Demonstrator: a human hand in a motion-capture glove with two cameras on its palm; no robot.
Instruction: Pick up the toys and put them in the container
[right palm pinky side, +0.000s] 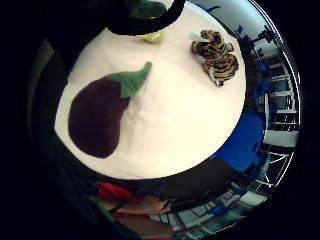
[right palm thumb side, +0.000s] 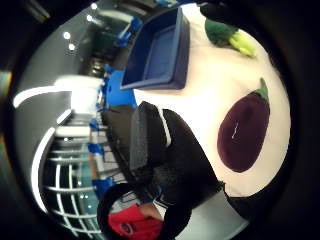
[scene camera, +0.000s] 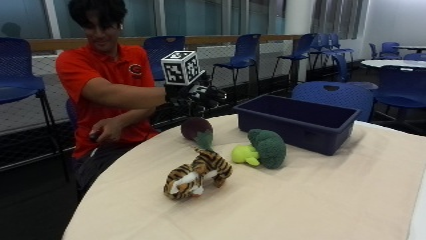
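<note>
Gloved right hand (scene camera: 196, 96) above eggplant toy (scene camera: 197, 131), grip seemingly relaxed.

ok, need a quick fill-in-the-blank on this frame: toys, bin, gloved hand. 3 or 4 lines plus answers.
1. The gloved right hand hovers above the ____ toy.
2. The blue bin holds ____ toys so far.
3. The toy lying between the tiger and the bin is the ____.
4. All three toys lie on the ____.

Missing words: eggplant; no; broccoli; table.
</note>
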